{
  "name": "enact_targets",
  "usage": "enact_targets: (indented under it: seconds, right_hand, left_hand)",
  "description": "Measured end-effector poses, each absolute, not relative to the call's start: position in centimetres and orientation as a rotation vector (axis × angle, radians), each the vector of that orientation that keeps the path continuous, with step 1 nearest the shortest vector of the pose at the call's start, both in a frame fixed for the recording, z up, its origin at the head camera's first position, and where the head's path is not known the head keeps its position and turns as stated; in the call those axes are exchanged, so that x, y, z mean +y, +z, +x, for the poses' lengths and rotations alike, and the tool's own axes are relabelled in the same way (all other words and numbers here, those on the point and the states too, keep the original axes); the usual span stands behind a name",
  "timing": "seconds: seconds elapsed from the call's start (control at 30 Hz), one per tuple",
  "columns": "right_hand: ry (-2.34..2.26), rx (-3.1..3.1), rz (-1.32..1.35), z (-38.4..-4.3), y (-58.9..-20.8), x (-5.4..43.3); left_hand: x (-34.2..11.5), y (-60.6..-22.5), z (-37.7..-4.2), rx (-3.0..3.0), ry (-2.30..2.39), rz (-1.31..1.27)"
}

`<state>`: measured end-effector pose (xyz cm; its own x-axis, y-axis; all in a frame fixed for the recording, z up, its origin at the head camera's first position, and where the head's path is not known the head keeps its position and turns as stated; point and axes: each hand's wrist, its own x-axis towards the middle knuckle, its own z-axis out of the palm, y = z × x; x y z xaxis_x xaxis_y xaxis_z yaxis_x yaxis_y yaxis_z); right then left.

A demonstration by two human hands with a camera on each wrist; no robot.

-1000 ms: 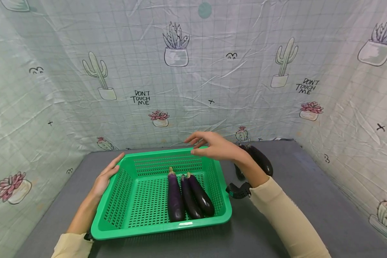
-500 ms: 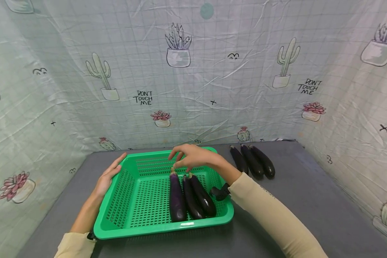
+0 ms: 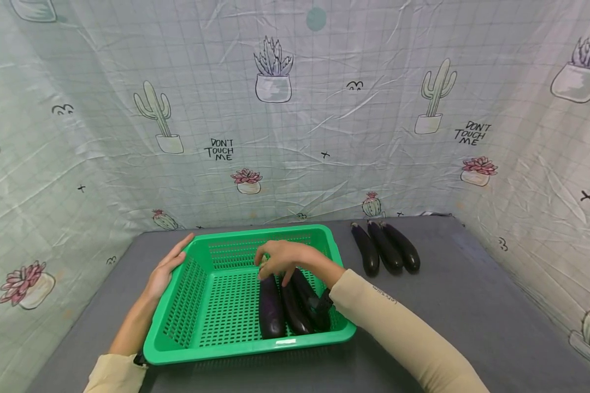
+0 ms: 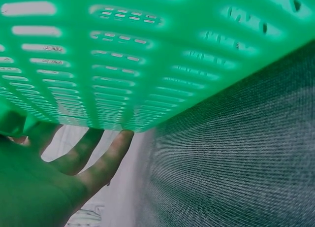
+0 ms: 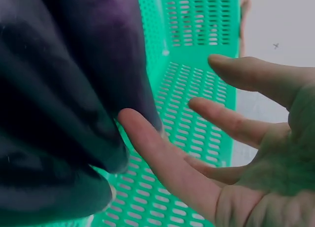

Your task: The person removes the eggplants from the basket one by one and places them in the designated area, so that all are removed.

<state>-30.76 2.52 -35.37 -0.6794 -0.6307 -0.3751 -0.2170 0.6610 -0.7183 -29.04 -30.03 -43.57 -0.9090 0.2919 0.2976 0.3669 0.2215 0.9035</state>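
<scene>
Right hand [image 3: 286,256]: fingers [image 5: 167,163] spread and loosely bent at the stem end of the leftmost eggplant [image 3: 271,311] in the basket [image 3: 216,352], with no grip on it; whether a fingertip touches, I cannot tell.
Right wrist view: wide gaps between those fingers, largely hidden in the head view by the back of the hand.
Left hand [image 3: 162,275]: fingers nearly straight against the basket's left side, grasping nothing.
Left wrist view: the slotted outer wall, close up above the fingertips.
Basket: green, on the desk [image 3: 452,295]; two more eggplants [image 3: 295,311] inside, partly covered by the right hand and wrist.
Beyond: three eggplants [image 3: 387,250] right of the basket; printed cloth [image 3: 324,120] behind.
</scene>
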Motion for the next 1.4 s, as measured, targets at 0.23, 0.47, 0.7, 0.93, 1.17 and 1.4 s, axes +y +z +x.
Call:
enact_targets:
  seconds: [0.23, 0.47, 0.7, 0.93, 1.17, 1.4]
  right_hand:
    - [-0.798, 2.287, -0.614, -30.3, -36.0, 1.0]
    - [-0.708, 2.253, -0.627, -30.1, -36.7, 0.1]
    - [-0.660, 2.222, -0.658, -30.0, -37.5, -0.3]
    - [-0.658, 2.186, -0.691, -30.2, -38.1, -0.5]
    - [-0.680, 2.172, -0.680, -30.1, -38.4, -0.5]
    - [-0.727, 2.151, -0.676, -30.3, -38.1, -0.2]
  left_hand:
    - [-30.2, -43.7, -29.0, -2.387, -1.805, -0.669]
    - [-30.2, -43.8, -29.0, -2.387, -1.819, -0.666]
    - [-30.0, -43.7, -29.0, -2.390, -1.817, -0.673]
    - [-30.1, -43.7, -29.0, -2.389, -1.808, -0.669]
    - [-30.0, -43.8, -28.9, -2.386, -1.810, -0.672]
    - [-30.0, -43.9, -28.9, -2.388, -1.764, -0.705]
